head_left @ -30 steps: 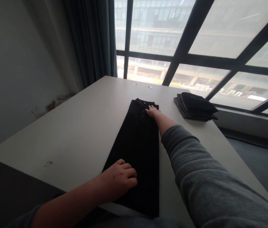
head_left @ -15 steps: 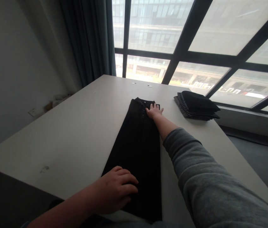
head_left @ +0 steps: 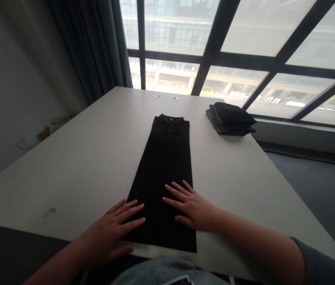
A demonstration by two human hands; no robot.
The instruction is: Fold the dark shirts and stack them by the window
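A black polo shirt (head_left: 167, 166) lies on the white table, its sides folded in to a long narrow panel. Its collar and buttons are at the far end, and its hem is near the table's front edge. My left hand (head_left: 120, 225) is at the shirt's lower left edge, fingers spread, palm down. On the lower right part of the shirt rests my right hand (head_left: 189, 206), also flat with fingers apart. Neither hand grips the cloth.
A stack of folded dark garments (head_left: 229, 119) sits at the table's right side. Beyond the white table (head_left: 96, 158) stand a large window (head_left: 179, 75) and a dark curtain (head_left: 93, 47). Two white round caps (head_left: 166, 97) are set in the far tabletop.
My right hand has come back from the collar to the lower part of the shirt. My left hand has moved left to the shirt's edge and spread its fingers. The view has shifted slightly.
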